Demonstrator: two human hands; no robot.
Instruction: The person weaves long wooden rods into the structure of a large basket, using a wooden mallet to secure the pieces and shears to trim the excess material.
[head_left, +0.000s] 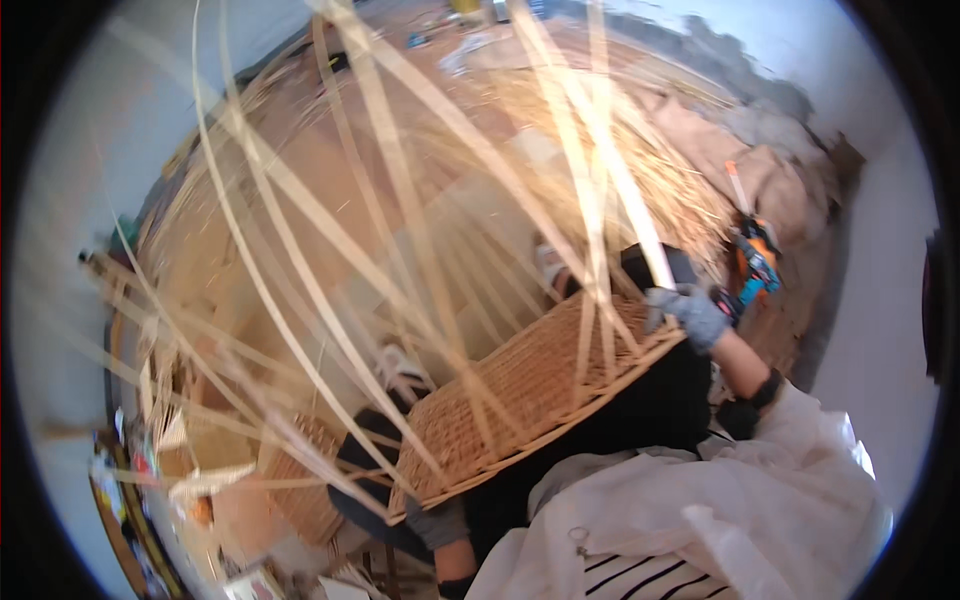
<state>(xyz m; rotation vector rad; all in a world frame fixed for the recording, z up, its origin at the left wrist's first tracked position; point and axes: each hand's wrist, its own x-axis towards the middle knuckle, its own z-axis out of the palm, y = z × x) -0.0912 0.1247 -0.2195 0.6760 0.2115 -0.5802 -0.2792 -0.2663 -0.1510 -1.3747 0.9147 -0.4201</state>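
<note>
Long pale flat bamboo strips [400, 190] sweep right across the head view, closest to the lens and blurred, fanning up and outward from a half-woven tan wicker basket panel [520, 390] that lies tilted across the person's lap. That panel runs from lower left to upper right, its woven part dense and golden, the loose strips rising from its upper edge.

At the panel's upper right corner, the right hand [690, 315] in a grey knitted glove is closed around one of the upright strips, fingers curled together and clamped on it just above the woven rim. At the lower left corner the left hand [437, 522], also in a grey glove, sits under the panel's edge; its fingers are mostly hidden beneath the weave, so whether they grip or only prop it up cannot be told.

Under the panel are dark black trousers [650, 410], and nearer the lower edge a loose white cloth garment [760, 510] with a black-striped white hem [650, 580] below it. Two white shoes show past the panel, one [400, 365] near its left half and one [550, 262] farther up.

Just beyond the right hand, an orange and blue hand tool [757, 258] lies on the ground. A heap of straw-coloured bamboo shavings [660, 170] spreads over the brown floor [300, 170] behind it. Along the left rim, a clutter of small coloured objects [130, 460] is too blurred to identify.
</note>
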